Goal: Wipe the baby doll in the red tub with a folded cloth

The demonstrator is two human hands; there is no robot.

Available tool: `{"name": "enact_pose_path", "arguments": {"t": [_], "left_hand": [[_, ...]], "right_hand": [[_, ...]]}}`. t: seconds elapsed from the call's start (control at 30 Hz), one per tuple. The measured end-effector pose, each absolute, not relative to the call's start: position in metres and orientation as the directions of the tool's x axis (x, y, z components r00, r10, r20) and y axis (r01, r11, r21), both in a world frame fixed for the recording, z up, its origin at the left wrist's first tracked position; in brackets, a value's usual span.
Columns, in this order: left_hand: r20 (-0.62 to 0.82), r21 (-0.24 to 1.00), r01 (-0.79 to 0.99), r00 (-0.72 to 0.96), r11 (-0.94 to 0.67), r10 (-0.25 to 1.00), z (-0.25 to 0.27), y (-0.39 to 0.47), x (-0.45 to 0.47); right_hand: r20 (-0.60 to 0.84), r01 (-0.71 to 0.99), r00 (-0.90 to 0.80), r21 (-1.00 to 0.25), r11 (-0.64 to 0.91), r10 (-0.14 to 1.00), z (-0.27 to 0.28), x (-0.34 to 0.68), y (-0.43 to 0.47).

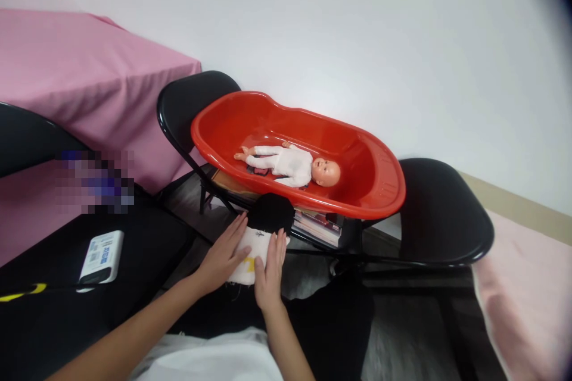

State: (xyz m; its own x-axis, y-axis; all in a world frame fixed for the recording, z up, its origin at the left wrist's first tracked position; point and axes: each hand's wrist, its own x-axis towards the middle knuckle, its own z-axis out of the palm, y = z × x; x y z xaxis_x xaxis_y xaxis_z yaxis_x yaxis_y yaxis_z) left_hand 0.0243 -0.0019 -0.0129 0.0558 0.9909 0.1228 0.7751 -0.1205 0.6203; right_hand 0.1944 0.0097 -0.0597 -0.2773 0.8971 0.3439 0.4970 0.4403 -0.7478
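Observation:
A small white cloth (258, 242) with a yellow patch and a dark mark lies across my lap. My left hand (223, 250) rests on its left side, fingers stretched out. Along its right side lies my right hand (270, 274), fingers straight and the thumb apart. Both palms face down or inward on the fabric, neither one gripping it. Just beyond, a baby doll (292, 162) in white clothes lies on its back in a red baby bathtub (214, 137), head to the right.
Black folding chairs (447, 214) hold the tub, with books (317, 229) beneath it. At left, a white device (102, 256) and a yellow strap (24, 293) lie on a black surface. A pink-draped table (89, 65) stands against the white wall (313, 24).

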Motion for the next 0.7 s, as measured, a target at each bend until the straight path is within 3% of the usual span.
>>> {"name": "enact_pose_path", "arguments": {"t": [0.27, 0.37, 0.53, 0.7], "left_hand": [[0.075, 0.69, 0.722, -0.018, -0.039, 0.997, -0.01, 0.004, 0.026], [0.061, 0.718, 0.696, -0.056, -0.005, 0.997, -0.01, 0.005, 0.028], [0.028, 0.777, 0.629, -0.084, 0.032, 0.996, -0.011, 0.005, 0.027], [-0.002, 0.831, 0.547, -0.179, 0.101, 0.984, -0.012, 0.007, 0.025]], "right_hand": [[0.175, 0.238, -0.123, -0.95, 0.2, 0.977, -0.072, 0.192, 0.014], [0.015, 0.044, -0.076, -0.999, 0.018, 0.997, -0.079, 0.191, 0.018], [-0.242, -0.144, -0.082, -0.957, -0.252, 0.967, -0.097, 0.199, 0.026], [-0.25, -0.248, 0.018, -0.939, -0.238, 0.968, -0.102, 0.215, 0.032]]}}
